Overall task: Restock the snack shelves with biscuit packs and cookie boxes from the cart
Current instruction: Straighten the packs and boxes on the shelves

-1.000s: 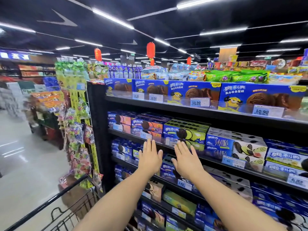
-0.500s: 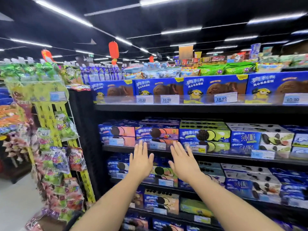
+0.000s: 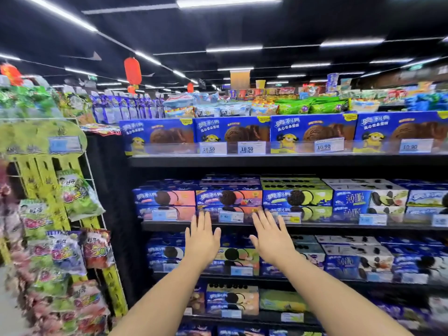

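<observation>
Left hand: the left hand (image 3: pixel 202 243) was empty, palm toward the shelving, fingers straight and slightly spread; nothing was grasped.
Right hand: the right hand (image 3: pixel 272 241) was the same, flat and empty, just beside the left with a gap between them.
What changed in the hands: a second before, both hands hung in front of a lower tier; they had since risen, so that the fingertips reached the front edge of the second shelf (image 3: pixel 169 226), either side of a price tag (image 3: pixel 230 217). Whether they touched the edge could not be told.
What changed in the view: the head had turned from the aisle to face the shelving squarely. The cart, seen at the lower left a second earlier, had dropped out of sight; a hanging sweets rack (image 3: pixel 60 214) filled that side.
Task's things: the cookie boxes (image 3: pixel 228 197) stood in two layers on the second shelf, directly above the fingertips. More boxes (image 3: pixel 235 258) filled the tier below, partly behind the hands, and large blue boxes (image 3: pixel 232 132) lined the top shelf.
Stock in hand: none; no biscuit pack or box had been carried over.
Meaning for the task: judged from this, the person was lining up on the stacked boxes, probably to straighten or push them back. No fresh stock was being placed, and a return to the cart seemed needed for that.
</observation>
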`<state>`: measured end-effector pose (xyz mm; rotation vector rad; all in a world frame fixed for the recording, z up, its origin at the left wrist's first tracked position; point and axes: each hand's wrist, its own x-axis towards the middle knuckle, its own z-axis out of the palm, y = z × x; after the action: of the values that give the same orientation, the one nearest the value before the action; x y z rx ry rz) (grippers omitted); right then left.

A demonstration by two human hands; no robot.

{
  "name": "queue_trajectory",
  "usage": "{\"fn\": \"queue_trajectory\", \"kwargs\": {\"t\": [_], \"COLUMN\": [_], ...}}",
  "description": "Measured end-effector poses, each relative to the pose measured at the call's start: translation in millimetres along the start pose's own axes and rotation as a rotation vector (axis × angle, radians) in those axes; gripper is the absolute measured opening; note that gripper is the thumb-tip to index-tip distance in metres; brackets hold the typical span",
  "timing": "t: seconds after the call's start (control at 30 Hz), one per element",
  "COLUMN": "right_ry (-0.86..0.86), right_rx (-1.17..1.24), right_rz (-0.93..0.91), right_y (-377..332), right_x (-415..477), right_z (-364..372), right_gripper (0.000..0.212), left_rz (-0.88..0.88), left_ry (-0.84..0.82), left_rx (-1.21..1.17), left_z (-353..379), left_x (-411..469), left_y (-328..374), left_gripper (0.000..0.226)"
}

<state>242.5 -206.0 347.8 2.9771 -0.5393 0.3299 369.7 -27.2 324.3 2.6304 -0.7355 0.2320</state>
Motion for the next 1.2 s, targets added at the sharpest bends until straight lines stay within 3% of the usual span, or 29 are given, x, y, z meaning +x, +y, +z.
{"fn": "queue_trajectory", "kwargs": {"t": [0.5,0.63,0.83,0.93,1.2], "right_ry": [-0.096,-0.048,0.031,0.015,-0.015], "right_rx": [-0.013,-0.028,-0.026,-0.043,-0.062], "right_rz": [0.043,0.035,-0.086,-0.120,-0.130], "right_y": [-8,-15,-51,-72,-93], "right_x": [10,9,10,12,16], "right_z": [-10,-16,-18,-16,-11], "right_gripper": [0.073,0.071,0.066,0.067,0.066], "left_rz": [0.047,0.051,-0.017,-0.062,-0.013], "left_ry": [0.034,0.043,0.076,0.001,0.025], "left_rx": [0.058,0.054,0.027,-0.004,0.012], "left_z": [-12,-16,-30,-36,-30], "left_x": [3,0,-1,4,6], "left_y": [-2,-9,-39,-54,-64], "left_gripper": [0.066,0.065,0.068,0.068,0.064]}}
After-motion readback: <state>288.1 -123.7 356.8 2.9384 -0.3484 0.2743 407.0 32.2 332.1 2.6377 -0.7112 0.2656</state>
